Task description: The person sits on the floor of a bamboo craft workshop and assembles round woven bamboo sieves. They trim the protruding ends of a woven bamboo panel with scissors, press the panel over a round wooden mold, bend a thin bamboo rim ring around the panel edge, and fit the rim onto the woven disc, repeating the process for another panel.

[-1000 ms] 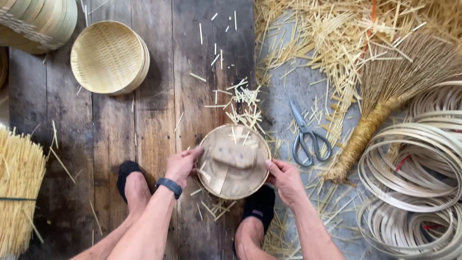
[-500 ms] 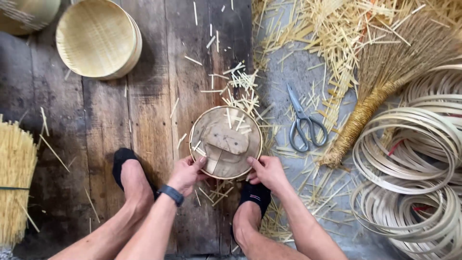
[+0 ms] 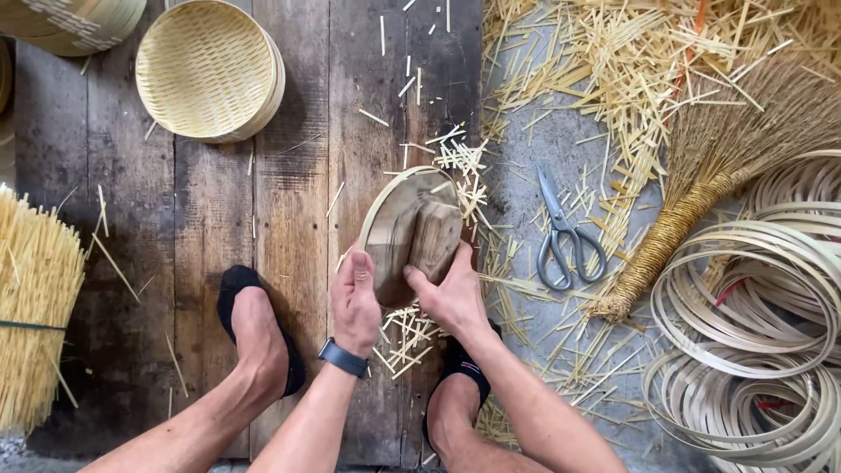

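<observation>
Both my hands hold a round wooden disc with a thin bamboo rim point(image 3: 412, 229), tilted up on edge above the plank floor. My left hand point(image 3: 355, 302), with a dark watch on the wrist, grips its lower left edge. My right hand point(image 3: 448, 293) grips its lower right edge, thumb pressed on the wood. Short bamboo splinters point(image 3: 460, 162) lie scattered just behind the disc.
A woven bamboo steamer basket point(image 3: 208, 70) sits at the upper left, another at the corner. Scissors point(image 3: 565, 236) lie to the right beside a straw broom point(image 3: 701, 184). Coiled bamboo strips point(image 3: 753, 324) fill the right side. A bundle of sticks point(image 3: 35, 307) stands left. My feet point(image 3: 258, 328) rest on the planks.
The disc lay flat between my hands; now it is tipped up on edge, and both hands have come closer together at its lower rim.
</observation>
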